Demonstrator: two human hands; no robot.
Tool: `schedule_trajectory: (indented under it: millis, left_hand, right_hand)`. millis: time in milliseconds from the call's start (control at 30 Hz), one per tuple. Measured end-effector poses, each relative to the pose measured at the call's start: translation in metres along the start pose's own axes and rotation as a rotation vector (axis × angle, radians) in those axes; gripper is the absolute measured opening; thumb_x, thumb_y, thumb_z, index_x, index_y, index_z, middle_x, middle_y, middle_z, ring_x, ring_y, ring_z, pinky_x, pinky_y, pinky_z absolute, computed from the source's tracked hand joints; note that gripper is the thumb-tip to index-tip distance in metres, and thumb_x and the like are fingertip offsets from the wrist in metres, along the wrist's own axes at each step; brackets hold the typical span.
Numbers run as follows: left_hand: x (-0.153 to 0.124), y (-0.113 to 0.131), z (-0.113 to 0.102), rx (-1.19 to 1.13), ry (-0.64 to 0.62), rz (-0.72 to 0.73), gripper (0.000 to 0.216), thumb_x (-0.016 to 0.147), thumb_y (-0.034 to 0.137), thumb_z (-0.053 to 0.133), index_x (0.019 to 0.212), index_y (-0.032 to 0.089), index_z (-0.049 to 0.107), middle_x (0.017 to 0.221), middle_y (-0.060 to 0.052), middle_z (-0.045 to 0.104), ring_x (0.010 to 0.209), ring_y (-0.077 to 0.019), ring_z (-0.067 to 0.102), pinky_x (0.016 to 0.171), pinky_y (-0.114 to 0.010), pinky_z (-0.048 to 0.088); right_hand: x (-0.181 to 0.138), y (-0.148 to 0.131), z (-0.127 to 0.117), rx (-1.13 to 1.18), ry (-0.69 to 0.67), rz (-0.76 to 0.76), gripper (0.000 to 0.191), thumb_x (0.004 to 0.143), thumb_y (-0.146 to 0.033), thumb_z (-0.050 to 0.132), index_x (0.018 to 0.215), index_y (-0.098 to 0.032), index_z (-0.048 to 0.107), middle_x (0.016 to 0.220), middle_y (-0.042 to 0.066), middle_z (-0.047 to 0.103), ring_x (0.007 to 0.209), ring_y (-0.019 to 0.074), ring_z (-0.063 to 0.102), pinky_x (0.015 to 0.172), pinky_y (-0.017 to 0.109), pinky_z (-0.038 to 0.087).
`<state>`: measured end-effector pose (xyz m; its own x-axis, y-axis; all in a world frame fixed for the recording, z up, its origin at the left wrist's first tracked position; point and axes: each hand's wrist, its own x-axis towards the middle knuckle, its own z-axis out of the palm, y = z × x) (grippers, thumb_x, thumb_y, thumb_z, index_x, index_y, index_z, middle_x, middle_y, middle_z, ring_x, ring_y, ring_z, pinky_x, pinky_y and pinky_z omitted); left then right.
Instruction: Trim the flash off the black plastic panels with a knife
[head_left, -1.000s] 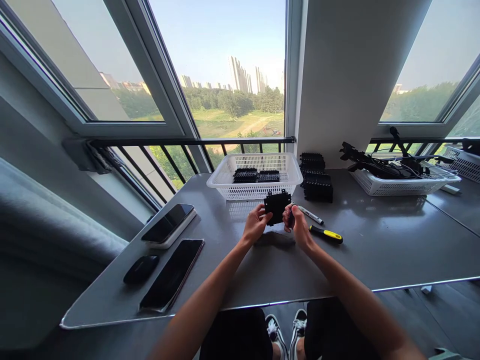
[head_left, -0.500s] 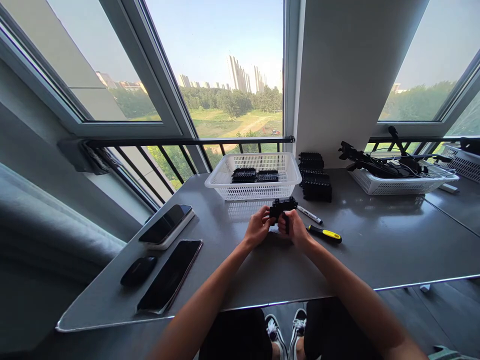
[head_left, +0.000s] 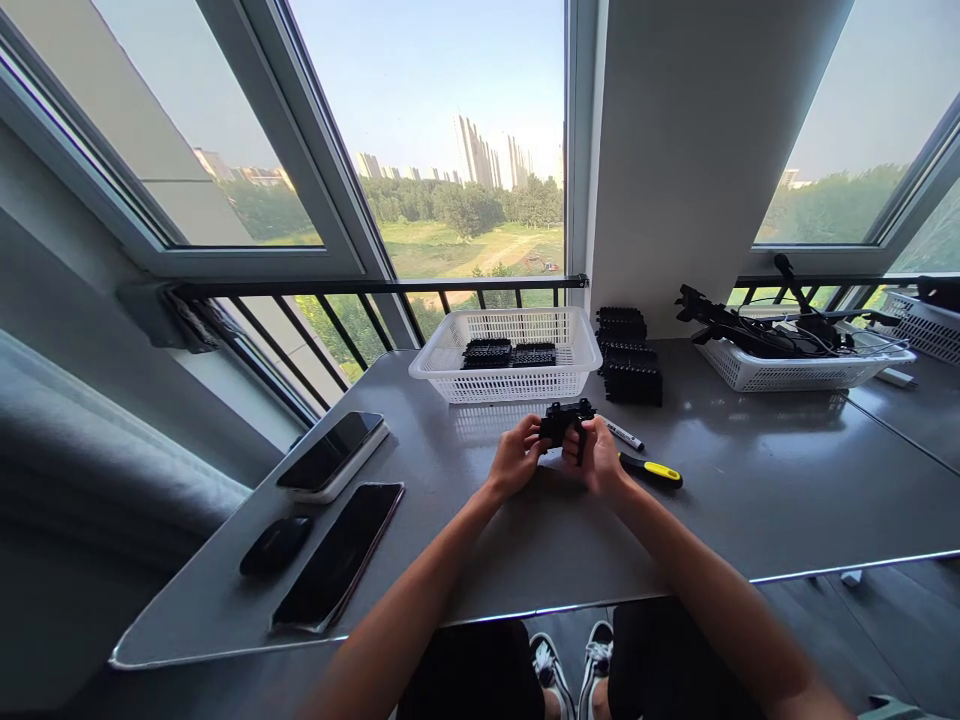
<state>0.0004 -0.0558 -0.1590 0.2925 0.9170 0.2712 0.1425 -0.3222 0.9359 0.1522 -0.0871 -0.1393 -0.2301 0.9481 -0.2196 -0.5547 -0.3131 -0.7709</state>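
Note:
Both hands hold one small black plastic part (head_left: pixel 564 417) just above the grey table (head_left: pixel 750 490), in front of the white basket (head_left: pixel 577 345). My left hand (head_left: pixel 514 460) grips its left side with curled fingers. My right hand (head_left: pixel 600 455) grips its right side, fingers closed round it. The part lies nearly flat, its edge toward me. Right of my right hand lie a white marker pen (head_left: pixel 624 434) and a screwdriver with a yellow and black handle (head_left: pixel 651 471).
The white basket holds black parts (head_left: pixel 510 352); more black parts (head_left: pixel 631 362) are stacked right of it. A second basket (head_left: pixel 757 372) of black gear and cables stands far right. At left lie two phones (head_left: pixel 339 553) (head_left: pixel 330 450) and a black mouse (head_left: pixel 275 544).
The black part, held upright with its flat face toward me a second ago, has been tipped down to nearly flat. Both hands stayed on it and shifted slightly.

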Motion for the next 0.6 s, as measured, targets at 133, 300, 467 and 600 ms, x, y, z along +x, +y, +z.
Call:
schedule_trajectory:
  millis: [133, 300, 467, 600]
  left_hand:
    - [0.0004, -0.0013, -0.0008, 0.006, 0.003, -0.016, 0.014, 0.076, 0.026, 0.060, 0.086, 0.019, 0.052, 0.083, -0.002, 0.067, 0.082, -0.0189, 0.069, 0.073, -0.030, 0.056]
    - [-0.0001, 0.0007, 0.0007, 0.017, 0.001, 0.016, 0.010, 0.076, 0.024, 0.060, 0.083, 0.020, 0.053, 0.085, -0.002, 0.068, 0.087, -0.0191, 0.069, 0.079, -0.032, 0.056]
    - [-0.0009, 0.0023, 0.0020, 0.010, -0.012, 0.045, 0.011, 0.077, 0.025, 0.061, 0.084, 0.020, 0.055, 0.089, -0.002, 0.069, 0.086, -0.0191, 0.070, 0.082, -0.033, 0.056]
    - [0.0010, -0.0014, 0.0009, -0.060, 0.042, -0.005, 0.019, 0.076, 0.030, 0.066, 0.089, 0.019, 0.058, 0.089, -0.004, 0.071, 0.081, -0.0209, 0.071, 0.075, -0.033, 0.056]
  right_hand:
    - [-0.0001, -0.0021, -0.0016, 0.007, 0.001, -0.013, 0.028, 0.073, -0.048, 0.043, 0.065, -0.023, 0.033, 0.052, -0.005, 0.030, 0.045, 0.0101, 0.026, 0.041, 0.021, 0.019]
    - [-0.0001, 0.0002, -0.0004, -0.024, -0.031, -0.009, 0.028, 0.074, -0.047, 0.044, 0.064, -0.023, 0.035, 0.052, -0.005, 0.031, 0.045, 0.0100, 0.027, 0.041, 0.021, 0.020]
    - [-0.0008, 0.0035, 0.0044, -0.085, -0.087, -0.002, 0.031, 0.073, -0.050, 0.049, 0.065, -0.021, 0.040, 0.056, -0.004, 0.036, 0.048, 0.0099, 0.031, 0.042, 0.021, 0.022]
    - [-0.0013, 0.0063, 0.0057, -0.136, -0.075, -0.067, 0.033, 0.071, -0.050, 0.056, 0.068, -0.020, 0.044, 0.059, -0.004, 0.039, 0.050, 0.0092, 0.033, 0.044, 0.021, 0.023]
